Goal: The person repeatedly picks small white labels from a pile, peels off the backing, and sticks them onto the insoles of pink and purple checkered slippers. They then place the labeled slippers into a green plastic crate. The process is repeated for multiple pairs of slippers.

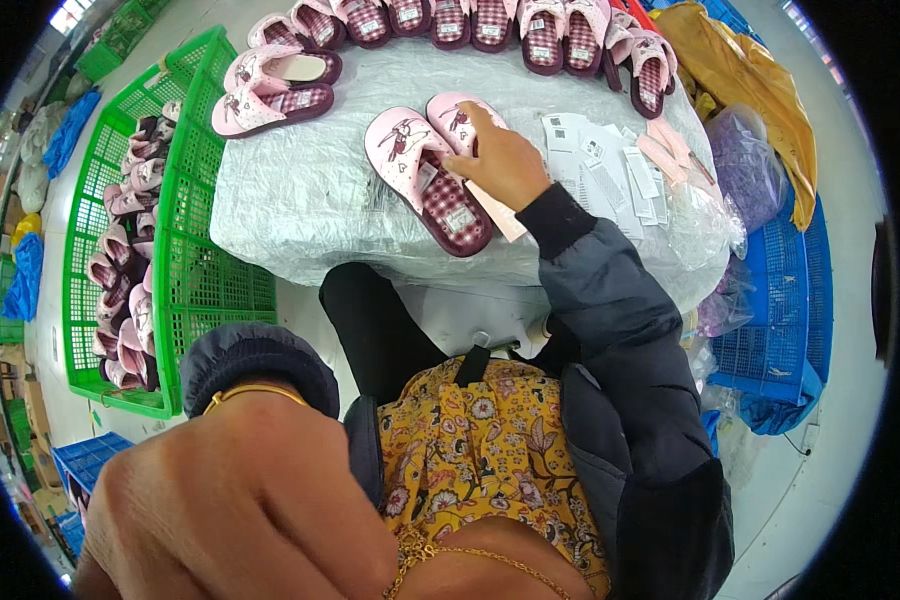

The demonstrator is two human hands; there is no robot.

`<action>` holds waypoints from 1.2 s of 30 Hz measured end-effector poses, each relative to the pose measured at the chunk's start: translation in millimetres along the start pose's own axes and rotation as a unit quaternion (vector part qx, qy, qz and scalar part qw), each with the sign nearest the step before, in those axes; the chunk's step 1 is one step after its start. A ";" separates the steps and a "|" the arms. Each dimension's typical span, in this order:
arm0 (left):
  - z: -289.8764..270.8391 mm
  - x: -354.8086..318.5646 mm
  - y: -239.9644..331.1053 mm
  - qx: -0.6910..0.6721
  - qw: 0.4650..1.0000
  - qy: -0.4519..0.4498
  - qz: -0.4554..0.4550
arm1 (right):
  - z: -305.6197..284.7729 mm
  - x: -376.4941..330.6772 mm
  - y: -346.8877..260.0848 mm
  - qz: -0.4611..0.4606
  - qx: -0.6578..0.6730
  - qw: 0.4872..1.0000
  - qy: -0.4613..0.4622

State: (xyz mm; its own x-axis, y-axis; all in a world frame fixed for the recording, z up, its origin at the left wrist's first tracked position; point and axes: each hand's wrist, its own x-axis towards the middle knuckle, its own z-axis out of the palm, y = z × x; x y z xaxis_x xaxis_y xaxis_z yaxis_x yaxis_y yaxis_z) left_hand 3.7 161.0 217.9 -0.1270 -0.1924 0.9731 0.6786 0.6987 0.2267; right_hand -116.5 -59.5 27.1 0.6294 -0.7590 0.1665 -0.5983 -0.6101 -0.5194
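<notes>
The right hand lies flat, grasping nothing, on one pink slipper of a pair mid-table, beside paper tags; the left hand hangs near the camera, loosely curled, apparently empty; tagging seems underway; gripping a tag looks due.

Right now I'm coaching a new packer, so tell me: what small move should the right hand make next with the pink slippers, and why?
Probably close the right hand on the right pink slipper and draw it beside the left pink slipper. The hand already rests on that slipper and covers its back half, while its mate lies free alongside on the wrapped white table. The left hand is up near the camera, away from both.
</notes>
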 end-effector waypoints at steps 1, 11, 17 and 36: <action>3.7 -2.9 2.8 0.008 0.999 0.019 -0.026 | 0.9 2.1 -2.3 0.006 -0.018 1.000 -0.009; 2.2 -5.2 19.0 0.008 0.999 0.050 -0.001 | -0.4 11.9 32.8 0.046 0.241 0.967 -0.068; -0.3 -7.6 20.8 0.005 0.996 0.087 0.020 | -9.5 13.7 24.3 0.054 0.186 0.976 -0.097; -38.0 -99.6 -5.8 0.368 0.839 0.373 -0.146 | -5.2 7.2 -16.2 0.009 -0.093 0.995 -0.029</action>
State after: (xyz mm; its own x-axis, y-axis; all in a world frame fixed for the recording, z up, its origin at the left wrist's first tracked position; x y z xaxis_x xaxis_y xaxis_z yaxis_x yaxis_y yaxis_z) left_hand 39.9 150.0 118.1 0.4646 -0.6163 0.6359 0.0327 0.7295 0.6832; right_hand -104.9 -56.3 41.0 0.6419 -0.7592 0.1076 -0.6880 -0.6322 -0.3563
